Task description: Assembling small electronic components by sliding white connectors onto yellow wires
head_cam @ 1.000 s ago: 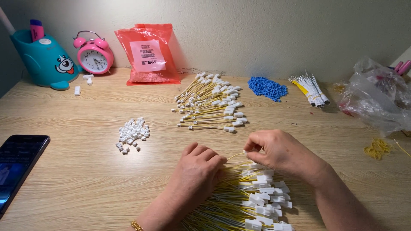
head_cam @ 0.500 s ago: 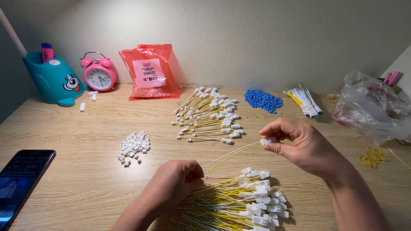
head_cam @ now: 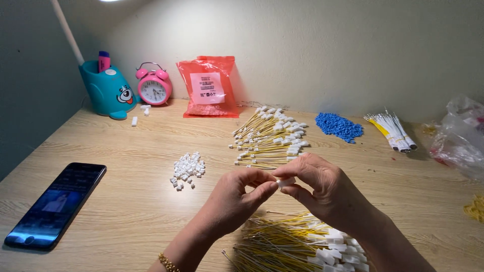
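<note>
**Head view: both hands meet on one small white connector above the near wire heap**

Head camera looks down at a pale wooden desk (head_cam: pixel 126 211) where the two hands come together just in front of the person. The right hand (head_cam: pixel 322 189) pinches a small white plastic connector (head_cam: pixel 286 182) between thumb and forefinger, fingers curled in tight around it. The left hand (head_cam: pixel 234 199) reaches across to the same piece, thumb and forefinger tip closed narrow and touching or nearly touching its left end; whether it grips a wire there I cannot tell, as the fingers hide the join.

The connector sits right between the two sets of fingertips, lifted off the desk, so neither hand has to travel to reach it. Its long axis looks roughly left to right, though it is too small to be sure.

Directly beneath and slightly toward the person lies the near heap of yellow wires with white connectors (head_cam: pixel 297 247), strands running mostly left to right, the white ends bunched on the right under the right wrist. That heap is closest to the right hand.

Farther back, well apart from the hands, a second heap of yellow wires (head_cam: pixel 267 136) fans out. A pile of loose white connector housings (head_cam: pixel 187 168) lies to the left, nearer the left hand. A pile of blue pieces (head_cam: pixel 339 126), a bundle of white and yellow wires (head_cam: pixel 393 132), a red bag (head_cam: pixel 207 86), a pink alarm clock (head_cam: pixel 153 88), a teal pen holder (head_cam: pixel 107 90) and a phone (head_cam: pixel 56 204) sit around the edges.
</note>
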